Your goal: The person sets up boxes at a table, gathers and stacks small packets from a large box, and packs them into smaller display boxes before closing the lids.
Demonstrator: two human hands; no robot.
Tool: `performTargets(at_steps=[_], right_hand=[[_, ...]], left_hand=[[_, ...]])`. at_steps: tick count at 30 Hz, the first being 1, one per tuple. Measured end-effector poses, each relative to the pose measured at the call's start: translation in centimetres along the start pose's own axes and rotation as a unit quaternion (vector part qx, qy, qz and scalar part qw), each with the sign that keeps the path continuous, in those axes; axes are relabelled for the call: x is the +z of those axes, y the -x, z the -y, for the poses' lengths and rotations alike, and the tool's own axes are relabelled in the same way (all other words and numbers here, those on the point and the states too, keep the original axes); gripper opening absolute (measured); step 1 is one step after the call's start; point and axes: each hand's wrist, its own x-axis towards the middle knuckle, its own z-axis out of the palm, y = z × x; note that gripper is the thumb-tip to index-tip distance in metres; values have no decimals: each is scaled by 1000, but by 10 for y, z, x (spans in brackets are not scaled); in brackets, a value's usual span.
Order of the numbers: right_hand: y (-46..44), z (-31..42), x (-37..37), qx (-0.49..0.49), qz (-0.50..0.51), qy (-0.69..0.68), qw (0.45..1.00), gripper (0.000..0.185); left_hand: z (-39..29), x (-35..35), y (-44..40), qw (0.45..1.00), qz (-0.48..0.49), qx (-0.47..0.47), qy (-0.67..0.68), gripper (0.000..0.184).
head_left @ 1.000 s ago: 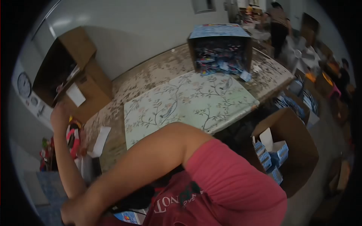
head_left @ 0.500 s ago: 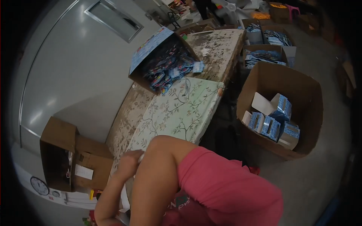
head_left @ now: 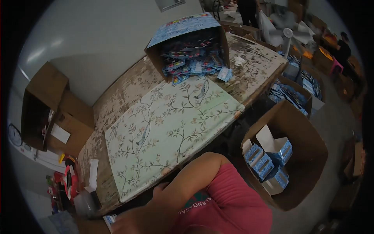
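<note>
My right arm reaches down from a pink sleeve to the bottom edge, where my right hand (head_left: 130, 221) is blurred and its fingers cannot be made out. Close to it is a small blue and white printed piece (head_left: 110, 220), partly cut off; whether a hand grips it is unclear. Dark and smeared, my left hand or forearm (head_left: 89, 226) shows at the bottom left, its fingers hidden. Beyond my arms lies a pale green board with a branch-and-bird pattern (head_left: 171, 128). An open blue printed carton (head_left: 185, 29) lies on its side behind the board, spilling blue packets (head_left: 194, 66).
The worn table (head_left: 124, 87) holds brown cartons (head_left: 74, 117) and a white paper strip (head_left: 93, 174) at left. A large brown box (head_left: 302, 156) with blue-and-white boxes (head_left: 261, 162) stands at right. Behind are packet-filled boxes (head_left: 290, 95), a fan (head_left: 287, 33) and people (head_left: 248, 11).
The view swung toward the right boxes, then partly back. My left hand came down from the left cartons, past the board's near side, to the bottom. My right arm also sits lower.
</note>
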Motion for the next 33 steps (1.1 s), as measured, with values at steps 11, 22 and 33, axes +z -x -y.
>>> performTargets(at_steps=[11, 22, 33], right_hand=[[391, -52, -311, 687, -83, 603, 397, 57], [381, -65, -402, 727, -151, 551, 381, 43], [488, -64, -506, 756, -273, 534, 261, 38]], left_hand=[[31, 61, -48, 980, 135, -140, 39, 29], [26, 219, -83, 990, -123, -33, 53, 31], [-9, 126, -103, 956, -4, -54, 288, 27]])
